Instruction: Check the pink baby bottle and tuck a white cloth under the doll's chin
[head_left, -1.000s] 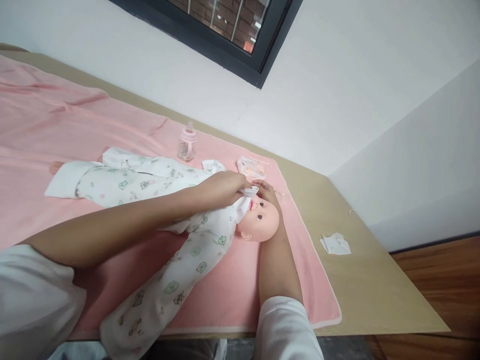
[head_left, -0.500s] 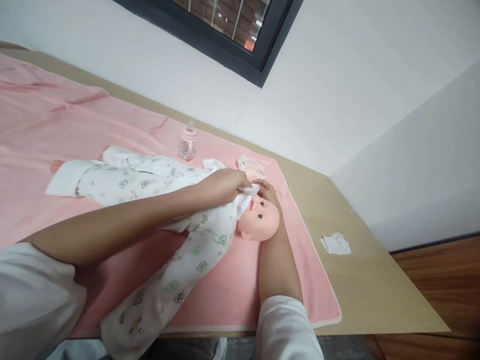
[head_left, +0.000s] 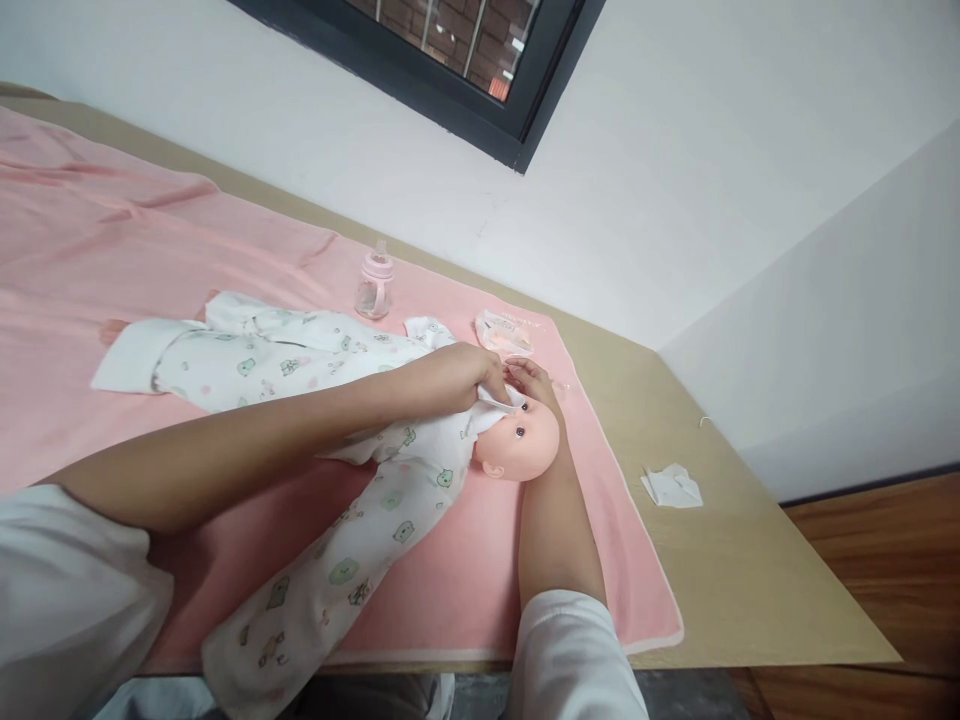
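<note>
A baby doll lies on its back, dressed in a white romper with small green prints, its head to the right. My left hand is closed on a thin white cloth, pinching it over the lower part of the doll's face. The mouth is hidden under hand and cloth. My right hand curves round the far side of the head, fingers bent beside the left hand's fingertips. The right forearm passes behind the head, against it.
A pink blanket covers much of the tan table. A baby bottle with a pink collar stands behind the doll. A clear plastic packet lies beyond my hands, and a crumpled white tissue lies at the right.
My left hand has brought the white cloth from the doll's chin up over its mouth and nose, close to one eye. The right hand has barely moved.
</note>
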